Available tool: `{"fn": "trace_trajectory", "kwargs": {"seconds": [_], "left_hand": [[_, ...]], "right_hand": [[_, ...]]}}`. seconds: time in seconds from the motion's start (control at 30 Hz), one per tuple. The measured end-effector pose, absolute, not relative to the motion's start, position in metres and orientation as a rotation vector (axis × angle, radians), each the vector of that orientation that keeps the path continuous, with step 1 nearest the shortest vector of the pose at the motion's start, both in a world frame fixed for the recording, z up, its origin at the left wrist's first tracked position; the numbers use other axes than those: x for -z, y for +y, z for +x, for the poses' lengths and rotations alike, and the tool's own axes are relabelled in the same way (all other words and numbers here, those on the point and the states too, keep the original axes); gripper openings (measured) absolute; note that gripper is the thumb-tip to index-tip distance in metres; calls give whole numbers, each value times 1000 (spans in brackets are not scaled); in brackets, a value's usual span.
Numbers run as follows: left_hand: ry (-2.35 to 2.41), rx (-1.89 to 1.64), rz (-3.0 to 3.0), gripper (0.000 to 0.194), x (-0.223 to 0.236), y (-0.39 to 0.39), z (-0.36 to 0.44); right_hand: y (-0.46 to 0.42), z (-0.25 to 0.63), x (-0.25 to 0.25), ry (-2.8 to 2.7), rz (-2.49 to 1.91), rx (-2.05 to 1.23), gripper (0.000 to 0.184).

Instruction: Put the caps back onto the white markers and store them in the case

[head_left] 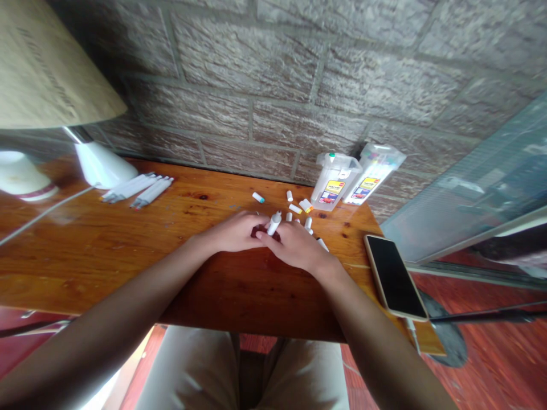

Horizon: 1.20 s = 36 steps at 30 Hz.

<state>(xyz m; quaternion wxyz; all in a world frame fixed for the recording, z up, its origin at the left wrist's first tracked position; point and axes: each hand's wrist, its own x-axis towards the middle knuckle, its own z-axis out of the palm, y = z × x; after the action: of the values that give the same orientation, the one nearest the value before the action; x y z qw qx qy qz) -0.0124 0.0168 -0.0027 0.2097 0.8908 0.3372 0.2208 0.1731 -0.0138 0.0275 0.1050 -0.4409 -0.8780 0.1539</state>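
A white marker (274, 223) stands tilted between my hands over the middle of the wooden table, its narrower end upward. My right hand (297, 245) is closed around it, with the thumb along its near side. Close against it, my left hand (240, 230) has its fingers curled in beside the marker; its fingertips are partly hidden and I cannot make out what they grip. Just beyond the hands lie several loose marker caps, among them one with a teal end (258, 197), one with a yellow end (295, 209) and a plain white one (289, 196).
Two clear plastic marker cases (325, 188) (367, 185) stand against the brick wall. Several markers (147, 192) lie left, by a lamp (100, 162) and a white cup (23, 176). A phone (395, 276) with a cable rests at the table's right edge.
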Motion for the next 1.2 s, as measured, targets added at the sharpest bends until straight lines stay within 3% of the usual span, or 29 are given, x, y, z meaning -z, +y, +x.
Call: {"fn": "trace_trajectory", "kwargs": {"seconds": [1.2], "left_hand": [[933, -619, 2494, 19, 4, 17, -13]], "right_hand": [[-15, 174, -28, -2591, -1300, -434, 35]]}}
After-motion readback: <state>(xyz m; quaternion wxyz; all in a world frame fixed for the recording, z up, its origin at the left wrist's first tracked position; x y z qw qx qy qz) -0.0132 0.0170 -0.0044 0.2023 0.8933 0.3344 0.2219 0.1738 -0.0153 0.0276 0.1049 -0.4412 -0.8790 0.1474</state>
